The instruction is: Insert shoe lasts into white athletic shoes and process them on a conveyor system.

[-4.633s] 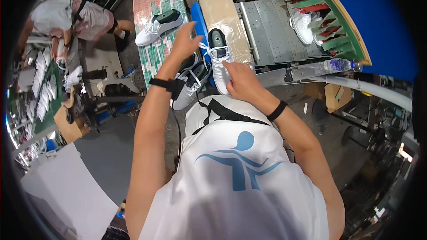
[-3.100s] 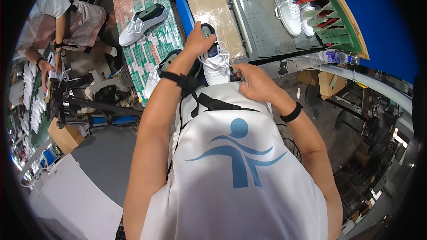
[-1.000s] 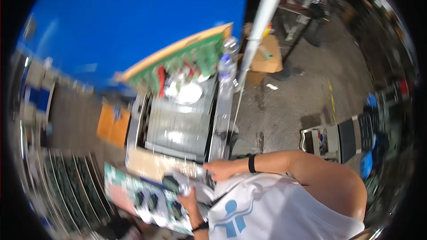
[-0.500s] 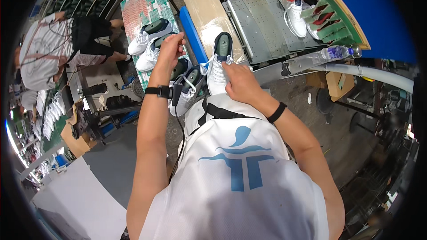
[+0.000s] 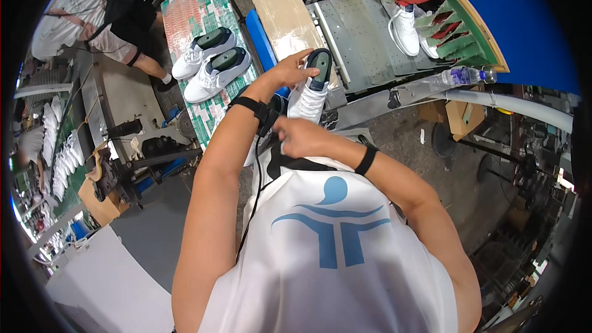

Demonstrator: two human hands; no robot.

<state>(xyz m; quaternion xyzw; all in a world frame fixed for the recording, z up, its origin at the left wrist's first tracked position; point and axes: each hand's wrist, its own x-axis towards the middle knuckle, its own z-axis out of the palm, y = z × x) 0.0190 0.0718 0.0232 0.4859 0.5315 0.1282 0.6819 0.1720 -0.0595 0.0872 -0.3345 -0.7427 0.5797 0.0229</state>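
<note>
A white lace-up sneaker (image 5: pixel 306 100) with a dark green shoe last (image 5: pixel 320 66) inside stands in front of me, its heel end away from me. My left hand (image 5: pixel 296 72) is closed around the heel collar, with the thumb on the last. Closer to my body, my right hand (image 5: pixel 303 138) has curled fingers beside my left wrist strap; anything in them is hidden. Further shoes lie partly behind my left wrist. A pair of white sneakers (image 5: pixel 217 74) with green lasts rests on the green-and-white patterned bench (image 5: pixel 196 7) at left.
At right, a metal conveyor (image 5: pixel 361 37) carries white sneakers (image 5: pixel 404 31) under green flaps (image 5: pixel 453 34). A plastic bottle (image 5: pixel 459 76) lies on its near rail. A tape-covered board (image 5: pixel 285 18) adjoins it. Another person (image 5: pixel 123 18) stands at far left.
My left hand has moved right from over the bench onto the sneaker's heel. My right hand has left the laces and moved down and left. The person at left has shifted.
</note>
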